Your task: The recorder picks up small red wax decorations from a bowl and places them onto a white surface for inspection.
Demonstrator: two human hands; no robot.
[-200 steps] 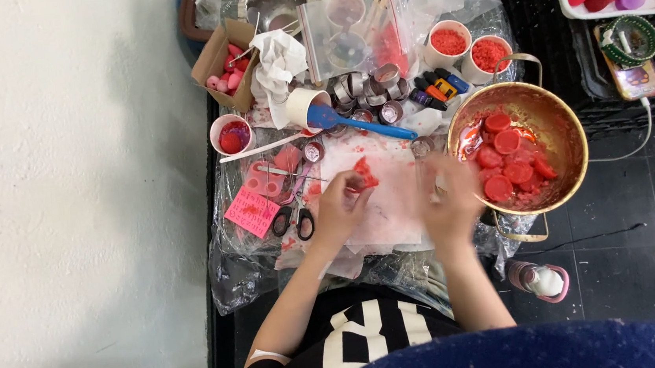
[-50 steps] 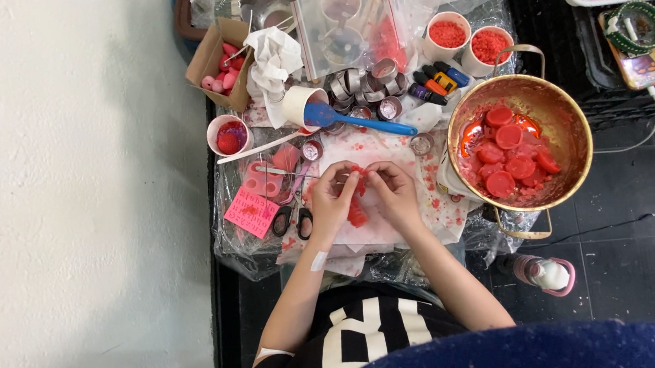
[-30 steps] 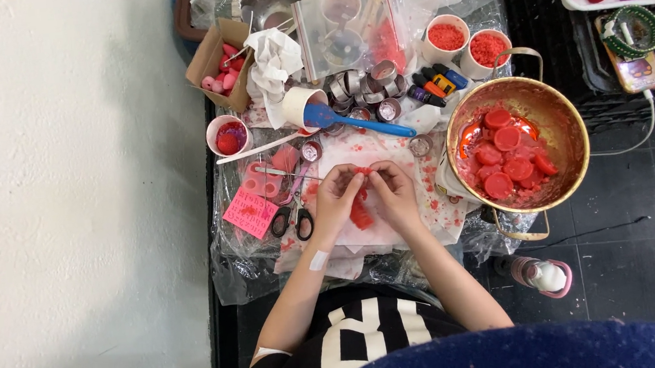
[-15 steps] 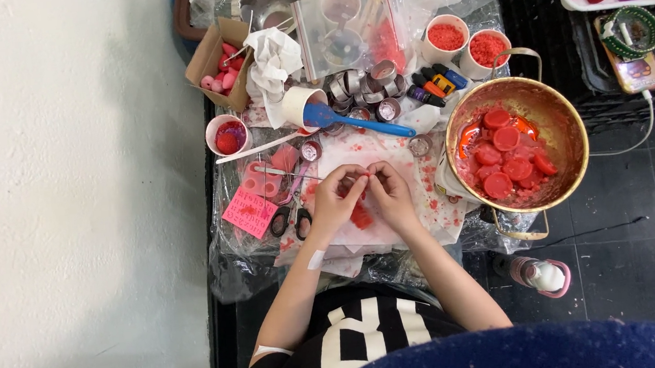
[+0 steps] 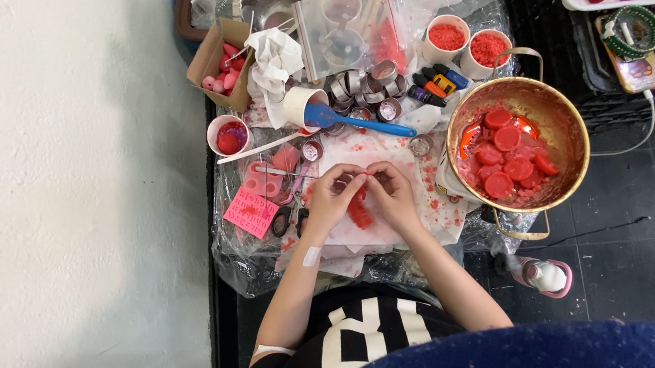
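My left hand (image 5: pixel 332 200) and my right hand (image 5: pixel 394 194) are pressed together over the white paper sheet (image 5: pixel 356 146) at the middle of the table. Their fingertips meet at the top. Between the palms shows a red, waxy lump (image 5: pixel 360 209), and both hands close on it. Red crumbs are scattered on the paper around them. A brass bowl (image 5: pixel 568 112) just right of my right hand holds several red discs (image 5: pixel 501 159).
A blue spatula (image 5: pixel 358 122) lies in a tipped paper cup above the hands, beside metal ring moulds (image 5: pixel 370 88). Two cups of red granules (image 5: pixel 448 37) stand behind. Scissors (image 5: pixel 286 220), a pink note (image 5: pixel 249 212), a cardboard box (image 5: pixel 214 60) and a small cup (image 5: pixel 228 134) are at left.
Earlier my hands were apart, the right one close to the brass bowl. They have come together on the red lump at the centre and have hardly moved in the last second.
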